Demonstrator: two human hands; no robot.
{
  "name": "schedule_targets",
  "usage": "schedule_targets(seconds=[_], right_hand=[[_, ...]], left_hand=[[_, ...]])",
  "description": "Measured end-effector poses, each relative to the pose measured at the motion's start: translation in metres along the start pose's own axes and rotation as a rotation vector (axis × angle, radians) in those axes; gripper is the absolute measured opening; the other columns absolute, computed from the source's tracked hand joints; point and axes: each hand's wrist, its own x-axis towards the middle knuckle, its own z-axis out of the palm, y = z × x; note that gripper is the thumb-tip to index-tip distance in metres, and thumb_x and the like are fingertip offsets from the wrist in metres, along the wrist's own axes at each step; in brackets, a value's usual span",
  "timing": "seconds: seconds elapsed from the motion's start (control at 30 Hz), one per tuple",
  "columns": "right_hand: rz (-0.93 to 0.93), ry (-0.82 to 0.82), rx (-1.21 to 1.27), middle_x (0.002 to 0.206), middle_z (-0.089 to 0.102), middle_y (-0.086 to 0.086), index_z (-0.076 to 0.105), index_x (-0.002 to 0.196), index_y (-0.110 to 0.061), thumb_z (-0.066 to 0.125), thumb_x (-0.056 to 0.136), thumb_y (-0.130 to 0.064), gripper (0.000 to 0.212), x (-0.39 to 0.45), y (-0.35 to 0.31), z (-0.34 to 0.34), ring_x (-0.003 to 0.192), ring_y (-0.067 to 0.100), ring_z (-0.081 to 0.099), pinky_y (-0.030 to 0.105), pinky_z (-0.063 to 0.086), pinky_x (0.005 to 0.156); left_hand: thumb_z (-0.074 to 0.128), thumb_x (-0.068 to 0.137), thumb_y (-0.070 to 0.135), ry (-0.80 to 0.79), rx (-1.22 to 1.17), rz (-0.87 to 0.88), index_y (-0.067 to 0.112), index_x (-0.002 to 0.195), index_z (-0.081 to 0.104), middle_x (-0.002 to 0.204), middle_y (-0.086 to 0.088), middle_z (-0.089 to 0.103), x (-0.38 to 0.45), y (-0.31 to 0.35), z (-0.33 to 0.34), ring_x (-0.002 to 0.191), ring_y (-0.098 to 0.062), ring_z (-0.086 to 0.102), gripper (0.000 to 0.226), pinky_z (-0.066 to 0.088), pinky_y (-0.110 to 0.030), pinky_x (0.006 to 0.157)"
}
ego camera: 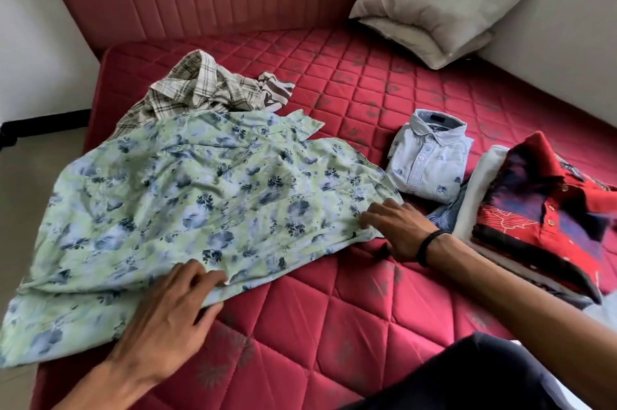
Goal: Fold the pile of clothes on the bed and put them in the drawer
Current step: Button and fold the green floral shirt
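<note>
Drawer out of view. Floral shirt [187, 202] spread on bed [334, 309], hem overhanging left edge. Left hand [167, 319] pinches near hem; right hand [397, 229], fingers curled, apparently grips side edge, thumb hidden.

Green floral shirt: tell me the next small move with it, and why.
Probably smooth the green floral shirt flat before any fold. It lies spread but wrinkled over the red mattress, its far part overlapping the unfolded plaid shirt. The left hand pinches the near hem and the right hand pinches the right edge, so both are placed to tug it taut.
</note>
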Motion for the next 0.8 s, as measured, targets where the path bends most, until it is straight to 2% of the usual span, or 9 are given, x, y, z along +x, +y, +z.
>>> schedule_targets(seconds=[0.07,0.1,0.2,0.27,0.47,0.6,0.67,0.73,0.8], right_hand=[[0.068,-0.001,-0.068,0.133,0.049,-0.002,0.041,0.146,-0.029,0.059,0.088,-0.023,0.061,-0.001,0.012,0.009,0.118,0.028,0.050,0.043,0.050,0.090],[0.093,0.003,-0.077,0.134,0.049,0.000,0.039,0.148,-0.029,0.053,0.094,-0.021,0.056,-0.002,0.015,0.015,0.116,0.029,0.052,0.044,0.052,0.089],[0.127,-0.018,-0.125,0.140,0.049,0.003,0.031,0.156,-0.025,0.041,0.105,-0.020,0.052,-0.001,0.014,0.023,0.118,0.030,0.057,0.042,0.055,0.085],[0.147,-0.006,-0.130,0.136,0.055,0.002,0.036,0.153,-0.020,0.040,0.104,-0.015,0.049,-0.002,0.006,0.018,0.116,0.028,0.062,0.040,0.055,0.084],[0.221,0.052,-0.209,0.123,0.064,-0.005,0.053,0.126,-0.020,0.036,0.106,-0.019,0.026,-0.025,-0.007,-0.027,0.117,0.019,0.065,0.035,0.050,0.088],[0.154,0.024,-0.284,0.131,0.062,-0.010,0.051,0.132,-0.027,0.034,0.106,-0.022,0.032,-0.054,-0.009,-0.049,0.122,0.014,0.062,0.031,0.049,0.095],[0.079,-0.045,-0.291,0.139,0.058,-0.010,0.050,0.140,-0.029,0.032,0.109,-0.029,0.036,-0.066,-0.015,-0.039,0.129,0.013,0.057,0.029,0.045,0.102],[0.076,-0.199,-0.230,0.144,0.057,-0.004,0.052,0.142,-0.028,0.034,0.110,-0.029,0.037,-0.074,-0.021,-0.024,0.132,0.015,0.056,0.030,0.043,0.108],[0.123,-0.319,-0.184,0.144,0.057,0.001,0.057,0.139,-0.027,0.039,0.106,-0.019,0.039,-0.071,-0.023,-0.016,0.133,0.017,0.055,0.029,0.043,0.109]], left_hand=[[0.059,0.079,0.068,-0.109,0.162,-0.063,0.040,0.151,0.040,0.129,0.015,0.042,-0.024,-0.038,-0.005,0.112,-0.008,0.046,0.079,0.042,-0.033,0.092],[0.061,0.079,0.060,-0.163,0.226,-0.090,0.038,0.159,0.030,0.147,0.012,0.038,-0.038,-0.060,-0.006,0.129,-0.013,0.042,0.089,0.039,-0.041,0.103],[0.064,0.055,-0.009,-0.256,0.335,-0.206,0.033,0.163,0.016,0.171,0.003,0.012,-0.077,-0.120,-0.014,0.158,-0.026,0.013,0.127,0.028,-0.055,0.117],[0.054,0.043,-0.024,-0.285,0.335,-0.244,0.031,0.164,0.013,0.172,0.006,0.009,-0.094,-0.144,-0.022,0.158,-0.025,0.012,0.139,0.029,-0.054,0.117],[0.059,0.056,-0.026,-0.256,0.288,-0.141,-0.006,0.147,0.040,0.155,-0.015,0.045,-0.093,-0.156,-0.061,0.143,-0.032,0.044,0.096,0.025,-0.035,0.123],[0.056,0.064,-0.022,-0.305,0.351,-0.016,-0.002,0.153,0.029,0.164,-0.008,0.025,-0.107,-0.162,-0.089,0.151,-0.028,0.028,0.095,0.002,-0.023,0.123],[0.065,0.042,-0.022,-0.413,0.380,-0.002,0.000,0.144,0.053,0.151,-0.010,0.051,-0.120,-0.164,-0.098,0.136,-0.027,0.054,0.106,0.007,-0.022,0.121],[0.073,0.034,-0.016,-0.427,0.404,0.087,0.008,0.142,0.059,0.147,-0.007,0.057,-0.123,-0.162,-0.095,0.131,-0.023,0.060,0.112,0.005,-0.021,0.121],[0.068,0.071,0.002,-0.498,0.313,0.048,0.026,0.160,0.030,0.166,0.003,0.028,-0.111,-0.161,-0.093,0.153,-0.014,0.029,0.100,-0.002,-0.024,0.125]])
